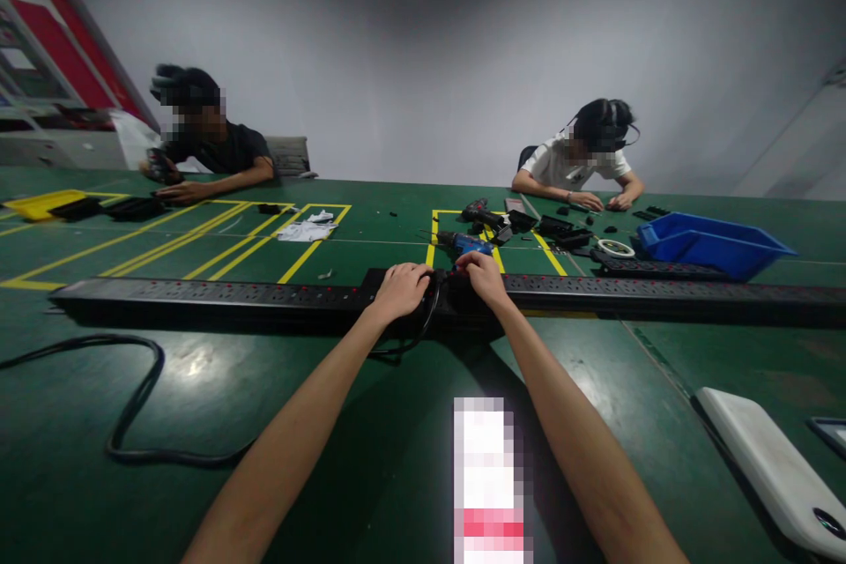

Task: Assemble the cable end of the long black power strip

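A long black socket strip (231,298) lies across the green table, with a wider dark section near its middle. My left hand (402,289) rests on that section, its fingers together over the top by a black cable (429,317). Just right of the cable, my right hand (484,275) has its fingers bent and pressed together at the strip; whatever they hold is too small to make out. Directly behind my right hand lies a blue power drill (466,244).
Across the table sit two people, one at the left and one at the right. A blue bin (714,244) stands at the right, near a tape roll (615,248). A white power bank (770,467) lies front right; a loose cable (136,405) curves at the left.
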A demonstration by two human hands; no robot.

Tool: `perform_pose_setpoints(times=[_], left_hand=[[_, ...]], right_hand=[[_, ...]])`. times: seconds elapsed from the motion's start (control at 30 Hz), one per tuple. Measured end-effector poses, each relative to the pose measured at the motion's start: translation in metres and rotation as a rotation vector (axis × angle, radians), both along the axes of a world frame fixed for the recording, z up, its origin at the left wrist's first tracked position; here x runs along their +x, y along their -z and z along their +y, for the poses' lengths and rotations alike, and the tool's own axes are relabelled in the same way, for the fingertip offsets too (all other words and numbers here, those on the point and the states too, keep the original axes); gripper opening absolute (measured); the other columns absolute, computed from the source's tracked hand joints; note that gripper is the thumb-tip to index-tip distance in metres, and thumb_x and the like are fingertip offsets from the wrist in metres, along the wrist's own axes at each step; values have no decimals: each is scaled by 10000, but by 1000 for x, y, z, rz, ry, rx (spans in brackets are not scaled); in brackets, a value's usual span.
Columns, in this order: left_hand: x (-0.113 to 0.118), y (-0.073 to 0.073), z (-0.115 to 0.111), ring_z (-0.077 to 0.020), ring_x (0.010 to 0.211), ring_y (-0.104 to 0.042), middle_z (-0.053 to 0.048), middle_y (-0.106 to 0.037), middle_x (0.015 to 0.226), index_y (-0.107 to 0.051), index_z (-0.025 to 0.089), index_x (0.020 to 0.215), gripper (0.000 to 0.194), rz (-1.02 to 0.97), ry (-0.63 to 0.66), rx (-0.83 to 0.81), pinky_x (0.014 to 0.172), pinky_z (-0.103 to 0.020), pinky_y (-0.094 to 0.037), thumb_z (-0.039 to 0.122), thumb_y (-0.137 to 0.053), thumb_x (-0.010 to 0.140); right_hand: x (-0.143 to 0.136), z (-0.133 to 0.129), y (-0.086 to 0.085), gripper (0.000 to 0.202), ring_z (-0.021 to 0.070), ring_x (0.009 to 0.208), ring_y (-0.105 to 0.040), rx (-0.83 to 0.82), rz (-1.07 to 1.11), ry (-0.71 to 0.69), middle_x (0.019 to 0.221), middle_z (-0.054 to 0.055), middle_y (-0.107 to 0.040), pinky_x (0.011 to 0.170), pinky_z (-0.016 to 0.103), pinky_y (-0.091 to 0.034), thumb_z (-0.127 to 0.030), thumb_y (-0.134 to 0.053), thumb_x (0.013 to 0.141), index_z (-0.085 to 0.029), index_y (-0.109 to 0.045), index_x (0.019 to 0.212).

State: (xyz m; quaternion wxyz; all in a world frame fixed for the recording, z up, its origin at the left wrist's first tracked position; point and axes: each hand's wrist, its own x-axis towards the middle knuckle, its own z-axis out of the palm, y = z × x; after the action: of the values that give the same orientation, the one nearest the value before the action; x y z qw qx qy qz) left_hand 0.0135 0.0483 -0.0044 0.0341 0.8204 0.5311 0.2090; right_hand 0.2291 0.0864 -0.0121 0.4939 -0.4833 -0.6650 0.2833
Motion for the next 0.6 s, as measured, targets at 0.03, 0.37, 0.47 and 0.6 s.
perform_pose_setpoints(times=[0.03, 0.37, 0.47, 0.6], left_hand=[[0, 0, 0, -255, 1203, -511, -70, -622, 1243, -584, 274, 1257, 350, 6, 3, 5, 1055, -456, -354, 339, -383, 979], [0, 0, 2, -252, 1179, -534, -78, -629, 1221, -580, 278, 1264, 357, 33, 11, 0, 1038, -440, -363, 380, -393, 978], [0, -1, 1, -248, 1168, -539, -75, -632, 1209, -581, 280, 1267, 364, 39, 4, 5, 1034, -434, -367, 383, -383, 980], [-1, 0, 2, -247, 1168, -536, -70, -626, 1218, -569, 292, 1286, 374, 52, 5, 3, 1034, -430, -364, 380, -374, 979]], right_hand=[[0, -1, -1, 301, 157, 735, -634, 3, -11, 2, 784, 12, -694, 705, 256, -484, -134, -403, 671, -195, -675, 787], [1, 1, 2, 300, 163, 758, -638, 16, -65, 2, 774, 9, -695, 696, 248, -476, -129, -407, 690, -200, -679, 793], [1, 2, 3, 303, 161, 773, -635, 4, -76, -3, 785, 8, -697, 709, 242, -478, -130, -411, 692, -200, -685, 799], [0, 0, 2, 314, 160, 772, -632, -4, -83, 2, 796, 10, -702, 726, 246, -480, -122, -414, 684, -197, -693, 810]])
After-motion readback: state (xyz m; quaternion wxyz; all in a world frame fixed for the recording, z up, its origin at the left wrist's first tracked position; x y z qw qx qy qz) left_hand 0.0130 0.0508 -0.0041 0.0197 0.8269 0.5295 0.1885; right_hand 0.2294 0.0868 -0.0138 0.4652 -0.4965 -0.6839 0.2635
